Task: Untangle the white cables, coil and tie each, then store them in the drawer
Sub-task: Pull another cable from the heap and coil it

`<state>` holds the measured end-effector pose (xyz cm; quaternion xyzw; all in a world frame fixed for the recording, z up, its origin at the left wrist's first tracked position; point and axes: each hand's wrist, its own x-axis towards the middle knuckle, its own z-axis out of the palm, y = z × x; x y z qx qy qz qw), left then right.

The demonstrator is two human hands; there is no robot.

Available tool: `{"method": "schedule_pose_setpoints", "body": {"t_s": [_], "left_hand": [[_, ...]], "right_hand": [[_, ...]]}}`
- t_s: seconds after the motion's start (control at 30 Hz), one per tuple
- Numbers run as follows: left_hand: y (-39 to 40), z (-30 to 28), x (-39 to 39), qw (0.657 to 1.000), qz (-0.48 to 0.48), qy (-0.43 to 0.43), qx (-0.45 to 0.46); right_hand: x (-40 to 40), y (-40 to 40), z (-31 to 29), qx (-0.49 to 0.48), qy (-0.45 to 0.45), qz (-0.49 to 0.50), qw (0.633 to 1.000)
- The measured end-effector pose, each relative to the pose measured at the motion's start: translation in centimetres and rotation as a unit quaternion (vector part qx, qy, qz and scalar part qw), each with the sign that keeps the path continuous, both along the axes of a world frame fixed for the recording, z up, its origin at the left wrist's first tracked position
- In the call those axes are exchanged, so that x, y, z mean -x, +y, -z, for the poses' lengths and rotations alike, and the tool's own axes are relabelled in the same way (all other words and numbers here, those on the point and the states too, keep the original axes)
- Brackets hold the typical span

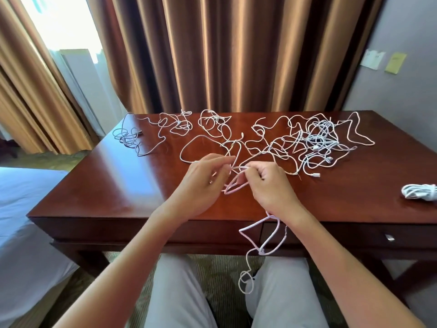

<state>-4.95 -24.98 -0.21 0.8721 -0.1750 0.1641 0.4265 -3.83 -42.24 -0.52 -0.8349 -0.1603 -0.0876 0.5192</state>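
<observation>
hands working at desk (99, 185) centre: left hand (201, 183) and right hand (272, 185) each pinching loops of one white cable (233, 187), its tail dangling toward 6 o'clock over lap. tangle (314, 140) lying at 1 o'clock, finished coil (419, 191) at 3 o'clock. untangling step judged ongoing; next calling for freeing this cable, then coiling.

Gleaming glossy and smooth across the dark polished wooden desk (118, 176), lying matt and braided-looking in the white cables (314, 143) at frame centre, hanging in satiny brown cloth curtains (212, 55) along the top.
</observation>
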Motion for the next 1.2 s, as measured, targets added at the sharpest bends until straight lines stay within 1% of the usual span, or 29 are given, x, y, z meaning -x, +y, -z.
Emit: {"method": "schedule_pose_setpoints", "body": {"t_s": [0.03, 0.07, 0.1, 0.13, 0.2, 0.27, 0.33, 0.43, 0.47, 0.5, 0.57, 0.63, 0.67, 0.7, 0.77, 0.83, 0.9, 0.93, 0.97, 1.03, 1.07, 1.13, 1.2], "left_hand": [[0.0, -0.2, -0.2, 0.997, 0.031, -0.014, -0.067], [-0.1, -0.3, -0.2, 0.991, 0.065, -0.006, -0.114], [-0.4, -0.5, -0.1, 0.987, 0.091, 0.011, -0.135], [-0.6, -0.6, 0.0, 0.984, 0.109, 0.023, -0.142], [-0.7, -0.2, 0.1, 0.984, 0.128, 0.029, -0.124], [-0.6, 0.4, -0.1, 0.988, 0.120, 0.021, -0.098], [-0.6, 1.1, -0.3, 0.993, 0.102, 0.023, -0.056], [-1.1, 0.7, -0.1, 0.988, 0.103, 0.091, 0.072], [-1.3, 0.5, 0.0, 0.984, 0.107, 0.105, 0.093], [-1.3, 0.2, 0.1, 0.984, 0.109, 0.104, 0.096], [-1.4, 0.1, 0.0, 0.991, 0.098, 0.068, 0.065], [-1.2, 0.7, -0.5, 0.998, 0.051, 0.018, 0.029], [-1.3, 1.0, -0.8, 0.999, 0.034, 0.014, 0.029], [-1.6, 1.4, -0.8, 0.998, 0.026, 0.029, 0.049], [-2.7, 1.9, -0.6, 0.994, 0.022, 0.052, 0.090], [-3.8, 2.1, -0.1, 0.995, 0.013, 0.038, 0.088], [-4.5, 2.2, 0.1, 0.995, 0.019, 0.032, 0.095], [-4.5, 2.2, 0.1, 0.996, 0.013, 0.025, 0.085], [-4.5, 2.3, 0.1, 0.998, -0.001, 0.013, 0.057], [-4.2, 2.4, 0.3, 0.997, -0.051, -0.019, -0.047], [-4.0, 2.4, 0.4, 0.991, -0.077, -0.039, -0.102], [-3.2, 2.0, 0.7, 0.968, -0.122, -0.083, -0.204], [-2.3, 2.0, 0.8, 0.945, -0.137, -0.117, -0.274]], "right_hand": [[0.0, 0.1, -0.2, 0.040, -0.009, -0.004, 0.999], [-0.1, 0.3, -0.3, 0.053, -0.003, -0.016, 0.998], [-0.1, 0.4, -0.4, 0.040, 0.017, -0.031, 0.999], [-0.2, 0.5, -0.5, 0.001, 0.050, -0.049, 0.998], [-0.2, 0.4, -0.7, -0.106, 0.126, -0.076, 0.983], [-0.1, 0.2, -0.9, -0.166, 0.165, -0.098, 0.967], [0.0, 0.0, -0.8, -0.202, 0.163, -0.118, 0.959], [-0.1, 0.1, -0.4, -0.283, 0.137, -0.104, 0.944], [0.0, 0.1, -0.3, -0.308, 0.135, -0.093, 0.937], [0.2, 0.2, -0.2, -0.330, 0.136, -0.086, 0.930], [0.4, 0.4, 0.2, -0.348, 0.139, -0.070, 0.924], [0.5, 0.8, 0.6, -0.362, 0.127, -0.033, 0.923], [0.6, 1.1, 0.6, -0.382, 0.119, -0.008, 0.916], [0.6, 1.4, 0.6, -0.401, 0.106, 0.019, 0.910], [0.6, 2.2, 1.0, -0.404, 0.089, 0.071, 0.908], [0.6, 3.2, 1.5, -0.383, 0.119, 0.095, 0.911], [0.5, 4.0, 1.9, -0.370, 0.169, 0.075, 0.910], [0.4, 4.2, 2.0, -0.365, 0.172, 0.060, 0.913], [0.3, 4.2, 2.1, -0.361, 0.161, 0.053, 0.917], [0.0, 4.0, 2.1, -0.351, 0.126, 0.051, 0.927], [-0.1, 3.9, 2.0, -0.336, 0.111, 0.046, 0.934], [-0.1, 3.4, 2.2, -0.287, 0.103, 0.028, 0.952], [-0.1, 2.7, 2.1, -0.248, 0.113, 0.016, 0.962]]}}
